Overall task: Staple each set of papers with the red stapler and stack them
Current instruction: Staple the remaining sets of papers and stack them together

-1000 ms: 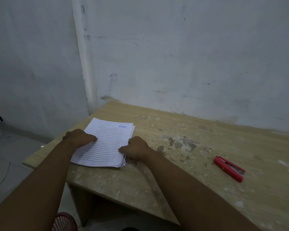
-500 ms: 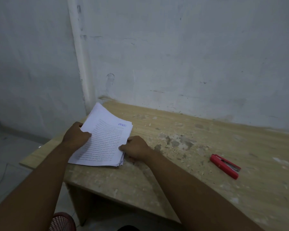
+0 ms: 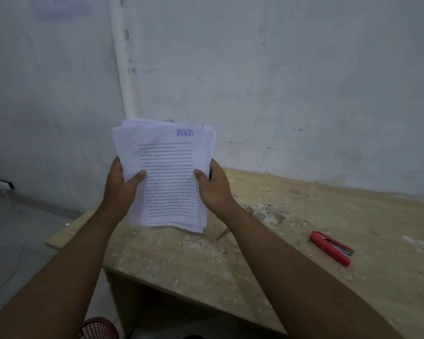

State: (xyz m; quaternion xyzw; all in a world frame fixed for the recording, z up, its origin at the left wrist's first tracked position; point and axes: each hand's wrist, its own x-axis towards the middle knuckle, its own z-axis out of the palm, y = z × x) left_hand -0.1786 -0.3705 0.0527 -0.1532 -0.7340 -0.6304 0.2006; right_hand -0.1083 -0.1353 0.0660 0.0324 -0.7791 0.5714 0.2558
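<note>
Above the near left of the bench (image 3: pixel 353 216), a stack of papers (image 3: pixel 167 172) is held upright, printed side facing the camera, blue heading upside down. The left hand (image 3: pixel 119 184) grips its left edge, thumb on the front sheet; the right hand (image 3: pixel 214 189) grips the right edge likewise. The red stapler (image 3: pixel 331 248) lies on the bench, well apart to the right

Two pale, scuffed walls (image 3: pixel 279 81) meet in a corner where a white pipe (image 3: pixel 123 69) runs up, a worn light-wood desk (image 3: pixel 357 216) with a stained, chipped top stands against the right one, grey floor (image 3: pixel 17 231) spreads to the left, and a red mesh basket (image 3: pixel 99 329) shows below, all dimly lit.
</note>
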